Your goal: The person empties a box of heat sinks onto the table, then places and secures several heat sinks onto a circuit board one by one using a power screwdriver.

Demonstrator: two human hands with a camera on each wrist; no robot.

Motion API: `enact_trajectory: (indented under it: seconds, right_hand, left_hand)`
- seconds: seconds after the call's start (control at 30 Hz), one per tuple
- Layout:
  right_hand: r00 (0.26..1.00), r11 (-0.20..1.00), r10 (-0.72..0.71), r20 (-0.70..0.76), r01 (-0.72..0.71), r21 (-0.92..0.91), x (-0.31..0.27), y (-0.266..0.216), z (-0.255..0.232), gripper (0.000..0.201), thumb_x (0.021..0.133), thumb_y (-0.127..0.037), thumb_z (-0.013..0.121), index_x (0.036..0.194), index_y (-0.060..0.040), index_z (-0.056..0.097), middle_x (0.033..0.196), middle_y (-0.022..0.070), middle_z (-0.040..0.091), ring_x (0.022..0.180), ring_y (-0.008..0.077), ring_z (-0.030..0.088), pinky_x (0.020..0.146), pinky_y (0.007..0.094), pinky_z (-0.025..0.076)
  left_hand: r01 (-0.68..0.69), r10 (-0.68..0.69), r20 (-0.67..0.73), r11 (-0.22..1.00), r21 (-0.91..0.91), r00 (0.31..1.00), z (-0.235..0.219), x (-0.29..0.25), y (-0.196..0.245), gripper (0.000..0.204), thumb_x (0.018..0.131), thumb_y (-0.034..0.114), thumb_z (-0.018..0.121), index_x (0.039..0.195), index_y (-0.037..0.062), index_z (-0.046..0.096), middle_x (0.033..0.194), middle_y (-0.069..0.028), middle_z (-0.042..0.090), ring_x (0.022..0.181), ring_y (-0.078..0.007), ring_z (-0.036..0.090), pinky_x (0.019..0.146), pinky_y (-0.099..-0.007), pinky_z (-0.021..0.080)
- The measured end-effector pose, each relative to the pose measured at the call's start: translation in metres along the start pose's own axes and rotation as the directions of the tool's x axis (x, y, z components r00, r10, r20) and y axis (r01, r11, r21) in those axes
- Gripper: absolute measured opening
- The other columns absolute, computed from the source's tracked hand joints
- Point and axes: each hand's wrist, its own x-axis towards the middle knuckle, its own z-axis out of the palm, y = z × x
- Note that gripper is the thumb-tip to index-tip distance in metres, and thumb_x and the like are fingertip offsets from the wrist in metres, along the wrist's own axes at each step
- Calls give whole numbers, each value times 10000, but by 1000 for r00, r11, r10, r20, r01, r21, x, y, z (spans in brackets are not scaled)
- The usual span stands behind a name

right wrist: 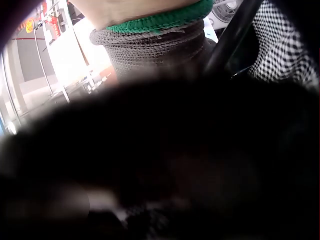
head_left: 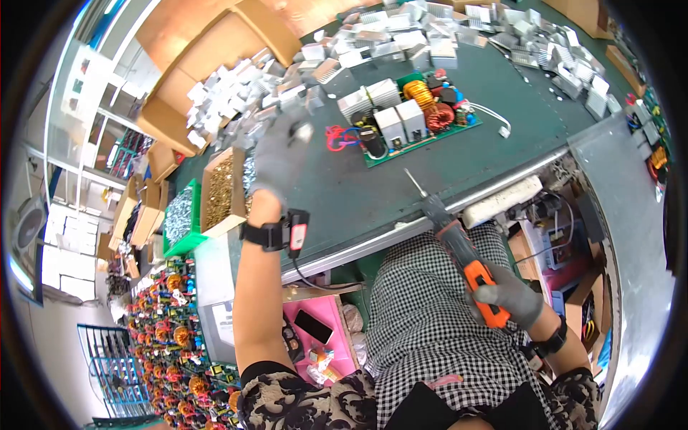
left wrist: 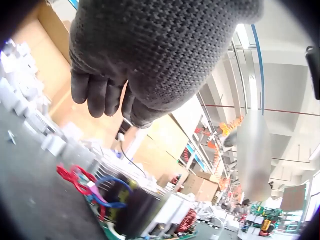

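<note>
My gloved left hand (head_left: 281,154) is blurred in the head view, over the bench beside the scattered heat sinks (head_left: 247,93). In the left wrist view its fingers (left wrist: 96,97) bend loosely, with nothing visible between them and the thumb. A small pale patch shows by its fingertips in the head view; I cannot tell what it is. My gloved right hand (head_left: 512,297) grips an orange and black electric screwdriver (head_left: 459,247) over my lap, its bit pointing up toward the bench. Between them on the bench lies a green circuit board (head_left: 419,143) with coils, capacitors and heat sinks.
A green bin (head_left: 188,233) and a cardboard box of brass-coloured screws (head_left: 223,190) stand at the left. Several assembled boards (head_left: 168,330) fill the lower left. A white power strip (head_left: 503,201) runs along the bench's front edge. A phone (head_left: 313,327) lies in a pink tray below.
</note>
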Motion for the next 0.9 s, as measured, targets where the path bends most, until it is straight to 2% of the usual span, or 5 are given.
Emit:
enact_trajectory:
  seconds: [0.13,0.2,0.6,0.7,0.9]
  right_hand:
    - [998,998,60,16,-60,-16,-1,-3,-13,610,681,-374,734,1099,-6,485,730,49,571,575,135,576,525,272,497]
    - [997,996,63,44,-61,-57,3,-4,-17,639,667,-374,747,1116,-2,487,741,44,568,596,128,574,540,273,497]
    - [997,912,46,61,-17,-410,10,-32,-4,787,637,-342,792,1250,10,447,848,54,551,730,153,544,688,301,491]
    - [997,910,27,78,8,-415,4,-35,-5,828,627,-361,816,1267,8,442,853,63,559,749,163,560,699,302,494]
    - [998,883,-8,61,36,-467,-8,-32,-5,810,637,-326,812,1277,2,439,859,73,568,766,171,574,720,310,500]
  left_hand:
    - [476,-530,200,840,262,824,-54,-44,-54,239,859,225,620,1027,61,664,901,-112,682,825,-234,648,748,-332,487]
    - [534,-567,244,824,191,787,-57,-71,-68,219,838,199,657,1014,71,678,896,-91,681,793,-204,639,741,-306,486]
    - [504,-412,416,852,-139,811,-5,-61,1,183,858,139,622,973,-3,625,792,-43,595,735,-108,558,692,-263,465]
    - [624,-240,587,457,-634,773,5,-55,38,189,891,151,606,1009,4,604,813,-33,569,731,-121,527,646,-275,443]
    - [699,-87,718,337,-631,691,12,-47,53,309,920,244,594,1059,-31,615,765,-37,565,688,-110,510,646,-255,438]
